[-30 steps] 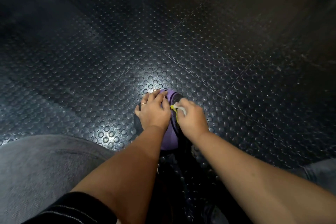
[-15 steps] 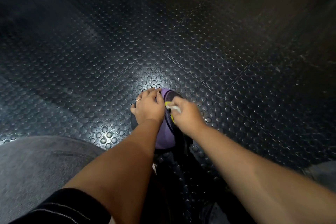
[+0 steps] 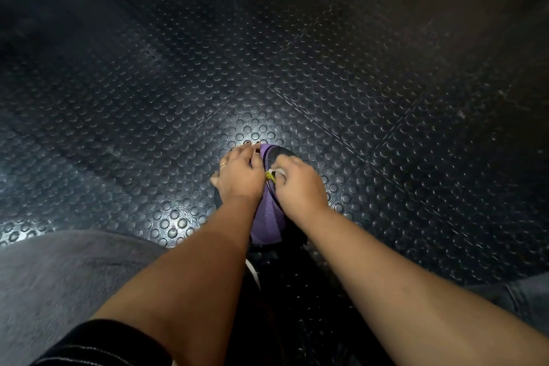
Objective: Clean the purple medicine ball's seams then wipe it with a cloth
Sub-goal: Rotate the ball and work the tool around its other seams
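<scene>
The floor [image 3: 142,104] was black rubber w/ raised round studs, laid in big tiles whose joints ran diagonally. One bright patch of light fell on it just beyond the ball, & the rest of the room faded into dark, so no walls could be made out.

The purple ball [image 3: 269,217] sat on the floor btwn the person's knees, w/ a dark panel on its far right side. The left hand [image 3: 240,175], a ring [image 3: 223,164] on one finger, lay over the ball's top, fingers close together & curled over the far edge. The right hand [image 3: 300,184] pinched a small yellow-and-white tool [image 3: 271,175], its tip touching a dark seam.

Both forearms crossed over most of the ball. A grey trouser knee [image 3: 59,276] filled the lower left, w/ a black sleeve [image 3: 98,345] below it. Something white [image 3: 252,270] showed under the left forearm; couldn't tell what.
</scene>
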{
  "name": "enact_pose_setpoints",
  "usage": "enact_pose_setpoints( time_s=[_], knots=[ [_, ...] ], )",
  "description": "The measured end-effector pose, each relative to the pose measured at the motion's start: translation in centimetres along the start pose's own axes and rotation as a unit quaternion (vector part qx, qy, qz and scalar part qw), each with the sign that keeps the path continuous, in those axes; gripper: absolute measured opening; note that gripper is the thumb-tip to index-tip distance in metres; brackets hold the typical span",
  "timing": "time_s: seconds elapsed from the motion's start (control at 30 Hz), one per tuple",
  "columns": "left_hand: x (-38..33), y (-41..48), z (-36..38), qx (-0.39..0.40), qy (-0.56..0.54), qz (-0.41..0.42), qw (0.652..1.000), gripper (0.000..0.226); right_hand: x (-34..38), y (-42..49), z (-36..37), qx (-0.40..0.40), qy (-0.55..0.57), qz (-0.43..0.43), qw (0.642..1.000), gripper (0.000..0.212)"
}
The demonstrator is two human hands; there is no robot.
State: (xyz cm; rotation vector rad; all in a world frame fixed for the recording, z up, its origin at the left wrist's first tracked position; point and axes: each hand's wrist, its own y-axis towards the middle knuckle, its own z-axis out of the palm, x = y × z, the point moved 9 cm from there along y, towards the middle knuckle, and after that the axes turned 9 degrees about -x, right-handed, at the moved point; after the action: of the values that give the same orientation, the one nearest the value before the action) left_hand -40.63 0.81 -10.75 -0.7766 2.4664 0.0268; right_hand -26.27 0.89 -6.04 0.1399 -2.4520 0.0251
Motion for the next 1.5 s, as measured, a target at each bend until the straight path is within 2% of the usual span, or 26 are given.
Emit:
enact_pose_setpoints(
  time_s=[0.27, 0.37, 0.47, 0.6, 0.7, 0.8, 0.87, 0.93, 1.03, 1.1, 1.17, 1.23, 1.33, 1.4, 1.47, 1.5],
  knots=[
    [-1.5, -3.3, 0.5, -0.039, 0.008, 0.042, 0.998, 0.034, -2.6, 6.0, 0.6, 0.085, -0.097, 0.084, 0.988, 0.02],
    [-2.1, -3.8, 0.8, -0.042, 0.021, 0.034, 0.998, 0.034, -3.4, 5.1, 0.1, 0.096, -0.08, 0.081, 0.989, 0.015],
    [-1.9, -2.7, 0.9, -0.031, 0.029, 0.0, 0.999, 0.036, -2.6, 2.0, -1.1, 0.073, -0.026, 0.058, 0.995, 0.013],
    [-2.2, -1.8, 0.8, -0.008, 0.041, -0.023, 0.999, 0.038, -2.2, -3.5, -1.6, 0.02, -0.017, 0.011, 1.0, 0.014],
    [-2.0, -1.4, 0.5, -0.007, 0.03, -0.044, 0.999, 0.037, -3.8, -6.2, -0.8, 0.025, -0.024, 0.011, 0.999, 0.013],
    [-1.9, -1.1, 0.2, -0.008, 0.016, -0.069, 0.997, 0.036, -9.2, -8.5, -0.1, 0.037, -0.03, 0.141, 0.989, 0.011],
    [-1.6, -0.9, 0.0, -0.001, 0.0, -0.092, 0.996, 0.036, -14.0, -10.6, 0.0, 0.038, -0.035, 0.273, 0.961, 0.01],
    [-1.1, -1.0, -0.3, 0.007, -0.007, -0.111, 0.994, 0.037, -17.0, -11.4, -0.6, -0.01, 0.019, 0.378, 0.926, 0.007],
    [0.0, -2.1, -1.0, -0.004, -0.016, -0.108, 0.994, 0.039, -18.3, -10.1, -2.0, -0.092, 0.112, 0.463, 0.875, 0.013],
    [0.8, -3.2, -1.3, -0.021, -0.012, -0.109, 0.994, 0.037, -18.2, -8.4, -2.4, -0.106, 0.139, 0.481, 0.859, 0.021],
    [1.6, -4.2, -1.4, -0.034, -0.009, -0.127, 0.991, 0.032, -17.4, -7.0, -2.0, -0.091, 0.152, 0.466, 0.867, 0.02],
    [2.0, -5.0, -1.5, -0.052, -0.025, -0.155, 0.986, 0.027, -15.1, -6.0, -1.6, -0.074, 0.145, 0.411, 0.897, 0.018],
    [2.3, -6.4, -1.6, -0.084, -0.076, -0.205, 0.972, 0.025, -8.6, -5.0, -1.6, -0.089, 0.159, 0.207, 0.961, 0.025],
    [2.6, -7.1, -1.3, -0.102, -0.092, -0.215, 0.967, 0.027, -5.1, -5.4, -1.5, -0.095, 0.158, 0.082, 0.979, 0.027],
    [3.0, -7.4, -1.3, -0.118, -0.104, -0.22, 0.963, 0.032, -4.4, -5.7, -1.3, -0.093, 0.142, 0.025, 0.985, 0.026],
    [3.3, -7.5, -1.2, -0.123, -0.106, -0.226, 0.961, 0.034, -5.1, -5.6, -1.2, -0.092, 0.138, 0.026, 0.986, 0.026]
  ],
)
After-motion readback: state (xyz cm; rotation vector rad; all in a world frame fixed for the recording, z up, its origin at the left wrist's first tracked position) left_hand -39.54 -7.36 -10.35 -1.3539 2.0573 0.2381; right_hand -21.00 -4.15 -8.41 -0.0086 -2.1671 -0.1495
